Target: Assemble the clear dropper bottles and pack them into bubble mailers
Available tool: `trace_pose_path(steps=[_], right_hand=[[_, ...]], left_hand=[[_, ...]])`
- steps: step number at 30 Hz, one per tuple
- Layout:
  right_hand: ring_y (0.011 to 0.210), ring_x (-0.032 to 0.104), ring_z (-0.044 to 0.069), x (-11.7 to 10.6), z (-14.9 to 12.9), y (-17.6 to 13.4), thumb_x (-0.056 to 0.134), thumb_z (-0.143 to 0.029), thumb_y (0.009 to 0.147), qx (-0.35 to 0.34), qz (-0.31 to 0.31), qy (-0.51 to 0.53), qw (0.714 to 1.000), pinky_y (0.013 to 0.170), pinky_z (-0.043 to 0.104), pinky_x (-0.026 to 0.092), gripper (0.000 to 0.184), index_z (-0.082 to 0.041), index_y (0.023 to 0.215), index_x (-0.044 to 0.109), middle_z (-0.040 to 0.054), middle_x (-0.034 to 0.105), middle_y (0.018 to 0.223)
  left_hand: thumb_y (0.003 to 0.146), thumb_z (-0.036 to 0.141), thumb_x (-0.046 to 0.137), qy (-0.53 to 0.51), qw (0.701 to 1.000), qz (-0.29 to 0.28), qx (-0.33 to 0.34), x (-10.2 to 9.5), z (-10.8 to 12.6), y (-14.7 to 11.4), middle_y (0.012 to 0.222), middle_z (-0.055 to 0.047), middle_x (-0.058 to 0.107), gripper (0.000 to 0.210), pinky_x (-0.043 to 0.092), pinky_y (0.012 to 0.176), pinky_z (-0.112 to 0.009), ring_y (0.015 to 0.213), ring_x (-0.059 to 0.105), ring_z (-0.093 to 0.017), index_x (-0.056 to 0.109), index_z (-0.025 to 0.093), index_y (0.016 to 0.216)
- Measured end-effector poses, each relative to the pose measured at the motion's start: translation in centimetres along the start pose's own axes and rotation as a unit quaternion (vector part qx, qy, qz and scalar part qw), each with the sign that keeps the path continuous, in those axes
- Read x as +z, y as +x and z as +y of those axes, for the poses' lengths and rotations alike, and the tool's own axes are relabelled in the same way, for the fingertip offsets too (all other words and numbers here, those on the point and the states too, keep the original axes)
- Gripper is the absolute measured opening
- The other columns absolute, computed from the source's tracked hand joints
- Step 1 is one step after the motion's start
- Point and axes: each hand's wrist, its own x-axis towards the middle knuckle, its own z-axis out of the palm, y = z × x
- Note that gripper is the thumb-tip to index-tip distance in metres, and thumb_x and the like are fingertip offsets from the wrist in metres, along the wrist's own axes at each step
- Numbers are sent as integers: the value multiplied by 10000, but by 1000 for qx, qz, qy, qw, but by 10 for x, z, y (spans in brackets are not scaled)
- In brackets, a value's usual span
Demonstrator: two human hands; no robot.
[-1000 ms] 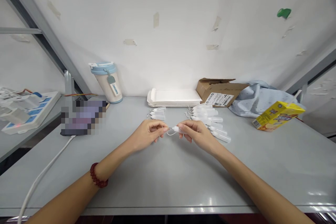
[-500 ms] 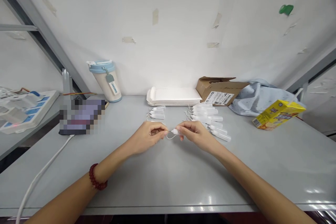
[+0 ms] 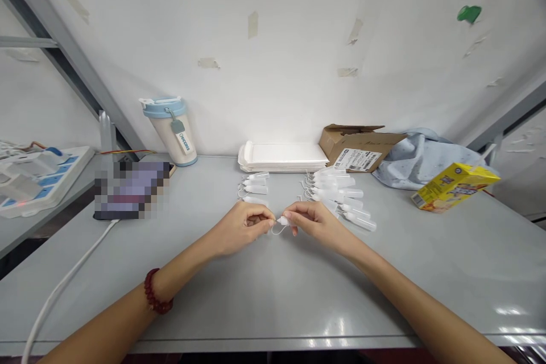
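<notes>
Near the middle of my view, which I take as the hub of the clock, I have the small bottle up between both hands, nozzle toward nine o'clock. The right hand pinches it between thumb and forefinger just behind the nozzle, the body hidden by those fingers. The left hand has thumb and forefinger pressed together at the thin tip ahead of the nozzle; I cannot tell exactly what sits between the pads. A white string loops below. At eleven o'clock, a short column of bottles begins just past the left knuckles; at one, a crowded cluster of bottles hems in the right hand. Between them a narrow lane runs to the white stack at twelve. The cardboard box closes one o'clock, the yellow carton stands toward three, and the tumbler and phone bound ten. My widest room is the grey tabletop at six, between the forearms, down to its front edge.
</notes>
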Motion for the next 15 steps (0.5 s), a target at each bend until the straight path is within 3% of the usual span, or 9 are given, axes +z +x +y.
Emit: trace_pose_path(steps=[15], right_hand=[[536,387,84,4,3,1,440,-340,873,7,-6,-6,1000,514,218,288,264,-163,791,617,-20,546,601]], left_hand=[[820,275,470,-8,1000,-20,-6,2,-2,1,623,27,507,208,345,516,-209,544,441,-90,637,162,768]])
